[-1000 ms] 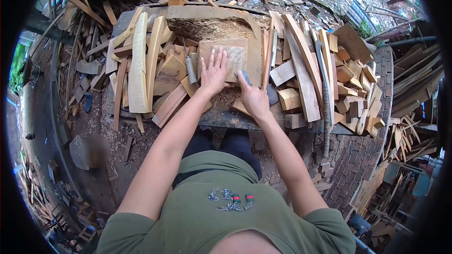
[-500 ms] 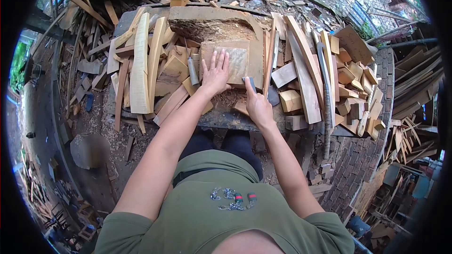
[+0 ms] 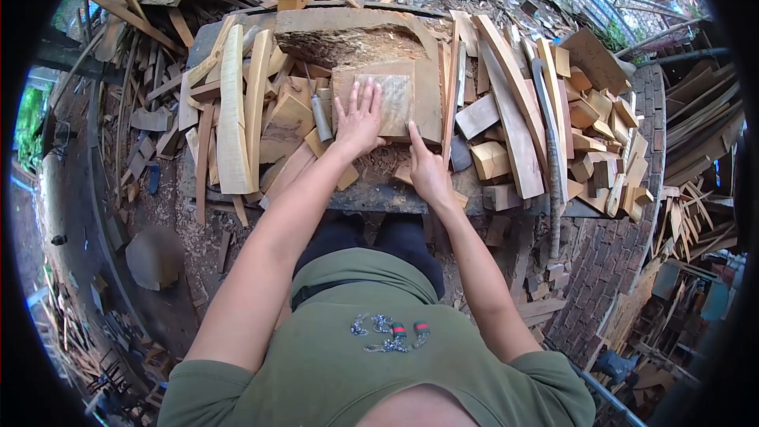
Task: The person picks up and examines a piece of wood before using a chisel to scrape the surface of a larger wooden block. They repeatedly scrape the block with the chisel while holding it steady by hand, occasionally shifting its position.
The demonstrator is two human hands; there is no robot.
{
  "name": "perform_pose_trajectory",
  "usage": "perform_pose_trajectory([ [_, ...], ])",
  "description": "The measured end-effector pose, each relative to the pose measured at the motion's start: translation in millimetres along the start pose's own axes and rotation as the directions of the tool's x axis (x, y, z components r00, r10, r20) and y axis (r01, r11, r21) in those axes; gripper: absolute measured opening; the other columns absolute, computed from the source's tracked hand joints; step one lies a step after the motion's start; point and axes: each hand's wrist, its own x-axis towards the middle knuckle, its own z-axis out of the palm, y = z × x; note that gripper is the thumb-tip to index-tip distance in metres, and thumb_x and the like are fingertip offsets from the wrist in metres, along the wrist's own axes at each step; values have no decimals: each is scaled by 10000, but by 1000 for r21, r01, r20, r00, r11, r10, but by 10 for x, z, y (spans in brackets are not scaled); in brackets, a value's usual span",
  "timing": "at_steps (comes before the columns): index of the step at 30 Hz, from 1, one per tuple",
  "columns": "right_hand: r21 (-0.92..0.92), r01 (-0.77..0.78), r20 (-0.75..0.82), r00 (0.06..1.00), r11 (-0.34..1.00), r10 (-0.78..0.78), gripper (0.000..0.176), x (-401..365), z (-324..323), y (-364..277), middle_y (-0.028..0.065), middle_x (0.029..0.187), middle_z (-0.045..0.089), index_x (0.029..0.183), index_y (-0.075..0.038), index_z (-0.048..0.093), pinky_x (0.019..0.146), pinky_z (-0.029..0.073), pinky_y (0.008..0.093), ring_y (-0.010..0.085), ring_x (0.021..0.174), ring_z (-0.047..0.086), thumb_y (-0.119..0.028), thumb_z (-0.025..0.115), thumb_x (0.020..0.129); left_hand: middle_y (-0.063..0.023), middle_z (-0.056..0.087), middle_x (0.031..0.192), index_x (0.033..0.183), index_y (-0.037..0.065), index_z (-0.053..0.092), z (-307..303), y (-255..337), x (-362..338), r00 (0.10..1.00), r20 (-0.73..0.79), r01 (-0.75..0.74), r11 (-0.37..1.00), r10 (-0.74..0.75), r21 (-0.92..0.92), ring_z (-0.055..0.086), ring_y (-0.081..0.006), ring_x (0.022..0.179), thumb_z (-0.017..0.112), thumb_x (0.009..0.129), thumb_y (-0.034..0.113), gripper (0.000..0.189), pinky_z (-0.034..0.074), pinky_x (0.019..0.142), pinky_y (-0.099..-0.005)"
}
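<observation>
A squared wooden block [image 3: 398, 95] with a paler patch on its upper face lies against a large hollowed slab of wood [image 3: 348, 22]. Spread across the left part of that block is my left hand [image 3: 361, 122], its fingers apart and pointing away from me. My right hand [image 3: 429, 172] is at the block's near right corner, with the index finger stretched forward and the other fingers curled; whatever it holds is too hidden to name. Left of the block lies a tool with a grey handle [image 3: 321, 117] and a thin metal shaft.
Long curved boards [image 3: 234, 111] lie at the left of the bench. A dark curved bar [image 3: 551, 150] rests over planks on the right, beside a heap of small wood offcuts [image 3: 601, 122]. A round-looking block [image 3: 154, 258] is on the floor at the left.
My right hand's fingertip has moved slightly up and left along the block. The dark piece seen at that fingertip before no longer shows. The view has shifted a little.
</observation>
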Motion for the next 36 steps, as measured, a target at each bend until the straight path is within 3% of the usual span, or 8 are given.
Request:
perform_pose_trajectory([
  [4,88,-16,-39,999,996,19,471,260,34,61,337,954,610,1451,-179,327,825,452,540,500,922,585,-218,384,986,-204,-46,1571,1526,198,20,11,33,31,1000,-20,5,1000,-5,7,-27,-434,1438,823,683,348,1174,85,1078,-703],
  [10,130,-69,-6,998,989,70,482,155,62,31,336,1033,595,1460,-172,309,839,450,533,493,984,572,-201,379,984,-228,-86,1558,1526,237,3,14,18,56,1000,15,2,1000,-3,21,-57,-469,1424,823,688,318,1175,119,1069,-702],
  [13,176,39,-98,995,984,-22,482,157,100,68,338,1042,592,1455,-168,318,855,444,535,494,999,564,-191,385,978,-235,-95,1555,1526,239,0,40,3,65,1000,2,-17,1000,16,18,-66,-473,1422,824,690,286,1175,113,1064,-710],
  [15,180,-21,-44,999,983,29,464,429,65,54,283,1204,556,1445,-163,339,898,453,494,460,1085,538,-191,388,984,-238,-97,1554,1526,241,-1,67,-10,60,1000,8,-27,999,27,17,-69,-475,1421,822,691,269,1173,114,1060,-714],
  [18,166,-30,-40,999,986,37,474,715,54,55,331,1071,588,1445,-159,337,880,440,534,498,1014,555,-184,387,975,-242,-96,1552,1526,247,1,46,-10,67,1000,7,-29,999,29,17,-69,-481,1419,819,695,244,1166,119,1053,-722],
  [22,142,58,-92,995,988,-45,475,323,73,108,324,1103,582,1453,-179,328,909,440,513,477,1060,551,-192,380,980,-256,-87,1549,1525,226,28,10,0,60,999,21,-40,999,40,-25,-80,-487,1415,809,707,269,1132,90,1037,-749],
  [31,157,-55,31,998,986,50,448,627,-95,47,300,1101,591,1421,-146,376,907,428,517,476,1049,547,-206,379,977,-247,-84,1550,1524,264,23,56,-7,69,999,-23,-39,999,39,5,-51,-494,1415,826,688,250,1159,138,1043,-728],
  [36,192,0,-45,999,981,9,454,246,43,107,298,1119,590,1427,-155,375,934,427,488,462,1082,544,-196,394,975,-250,-90,1550,1523,249,23,14,-16,77,1000,8,-30,1000,30,-8,-69,-491,1414,817,700,269,1144,109,1043,-737],
])
